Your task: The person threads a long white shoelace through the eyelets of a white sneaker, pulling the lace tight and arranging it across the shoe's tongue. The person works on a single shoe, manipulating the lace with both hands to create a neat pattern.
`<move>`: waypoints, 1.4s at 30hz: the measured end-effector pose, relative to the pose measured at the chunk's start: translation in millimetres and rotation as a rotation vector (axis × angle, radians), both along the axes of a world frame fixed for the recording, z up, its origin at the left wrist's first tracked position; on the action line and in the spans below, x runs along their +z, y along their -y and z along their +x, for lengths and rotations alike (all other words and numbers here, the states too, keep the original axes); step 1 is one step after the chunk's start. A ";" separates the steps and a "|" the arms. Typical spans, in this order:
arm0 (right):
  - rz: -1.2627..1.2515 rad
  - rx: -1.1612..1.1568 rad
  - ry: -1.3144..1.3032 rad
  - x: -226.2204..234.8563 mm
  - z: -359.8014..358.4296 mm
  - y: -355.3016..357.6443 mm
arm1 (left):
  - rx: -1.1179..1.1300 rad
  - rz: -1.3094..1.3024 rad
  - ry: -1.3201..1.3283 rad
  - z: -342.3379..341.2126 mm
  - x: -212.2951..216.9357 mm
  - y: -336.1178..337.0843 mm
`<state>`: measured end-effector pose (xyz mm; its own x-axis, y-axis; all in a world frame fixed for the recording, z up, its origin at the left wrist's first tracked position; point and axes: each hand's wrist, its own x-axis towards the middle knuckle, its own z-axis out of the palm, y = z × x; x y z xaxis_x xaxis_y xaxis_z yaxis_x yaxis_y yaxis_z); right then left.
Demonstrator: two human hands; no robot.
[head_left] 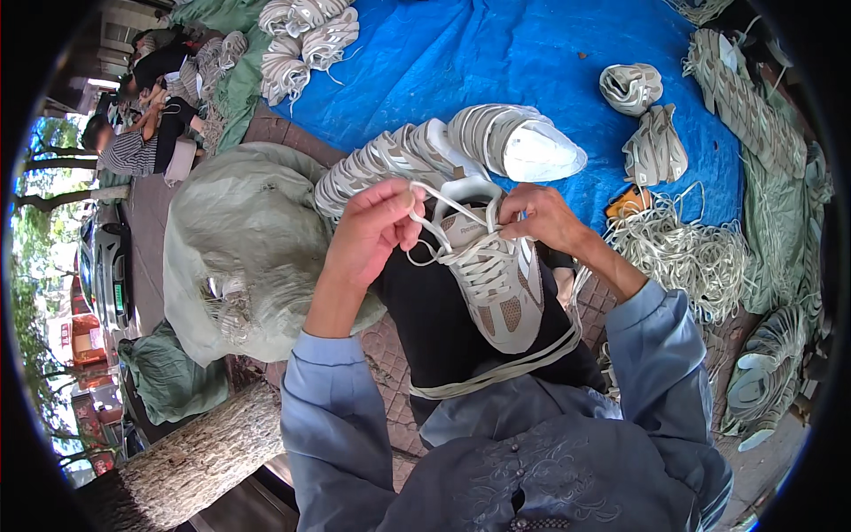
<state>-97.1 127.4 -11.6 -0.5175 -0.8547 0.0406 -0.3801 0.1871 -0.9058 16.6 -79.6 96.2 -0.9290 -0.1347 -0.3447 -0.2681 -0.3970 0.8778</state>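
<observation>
A beige and white sneaker upper (498, 293) rests on my lap, toe toward me, its front laced in crossing rows. My left hand (377, 217) is raised at the upper's left side, thumb and fingers pinching a white shoelace (443, 197) that stretches across the tongue and loops below. On the other side, my right hand (542, 215) has its fingers pressed on the collar edge near the top eyelets. Whether it also grips lace there is hidden. Several loose laces (496, 372) lie over my dark-clad thighs.
Nested rows of shoe uppers (390, 164) lie ahead on a blue tarp (532, 62). A heap of white laces (683, 248) sits at right, near an orange object (628, 202). A pale sack (239, 239) bulges at left, a tree trunk (204, 443) below it. Seated people (142, 142) are farther left.
</observation>
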 end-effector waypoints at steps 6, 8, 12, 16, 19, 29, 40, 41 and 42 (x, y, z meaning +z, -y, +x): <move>0.022 -0.039 0.155 -3.2 -2.9 -3.6 | 0.151 -0.574 -0.235 -51.3 33.4 14.4; -0.056 -0.086 0.417 -5.2 -4.5 -6.5 | 0.184 -1.001 -0.181 -68.4 33.6 18.3; -0.151 -0.133 0.715 -19.5 -6.2 -14.2 | 0.399 -1.471 -0.447 -85.0 31.1 42.4; -0.345 -0.242 0.666 -41.3 -3.1 -24.0 | 0.504 -1.654 -0.329 -87.7 10.7 65.7; -0.124 -0.509 0.580 -45.1 7.0 -41.0 | 0.602 -1.514 -0.159 -78.7 -2.9 79.6; -0.113 -0.055 -0.866 17.7 57.5 15.9 | 0.400 -1.208 -0.110 -88.9 -5.2 61.7; -0.219 0.137 -0.473 21.3 49.7 12.3 | 0.375 -0.937 -0.020 -83.5 -9.7 74.7; -0.193 0.171 -0.509 24.1 51.0 11.5 | 0.385 -0.878 -0.008 -84.2 -9.1 75.6; -0.159 0.198 -0.533 26.1 53.0 10.7 | 0.380 -0.885 -0.038 -83.7 -7.9 75.8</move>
